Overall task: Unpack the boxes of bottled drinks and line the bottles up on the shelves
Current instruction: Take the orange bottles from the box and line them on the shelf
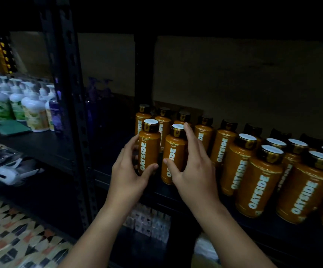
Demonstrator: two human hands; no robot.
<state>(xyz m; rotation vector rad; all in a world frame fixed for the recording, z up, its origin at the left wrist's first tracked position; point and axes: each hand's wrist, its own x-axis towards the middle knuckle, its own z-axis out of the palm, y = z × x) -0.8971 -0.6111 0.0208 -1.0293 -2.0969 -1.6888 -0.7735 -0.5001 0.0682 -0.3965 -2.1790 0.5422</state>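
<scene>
Pump bottles (pixel 33 111), patterned floor (pixel 11 229)

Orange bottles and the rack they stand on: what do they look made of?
Orange bottles: probably plastic under a glossy printed sleeve, going by the soft highlights on the bodies; could be coated glass. Their caps look like dark plastic with pale tops. Rack: dark painted metal, judging by the punched slots in its upright.
</scene>
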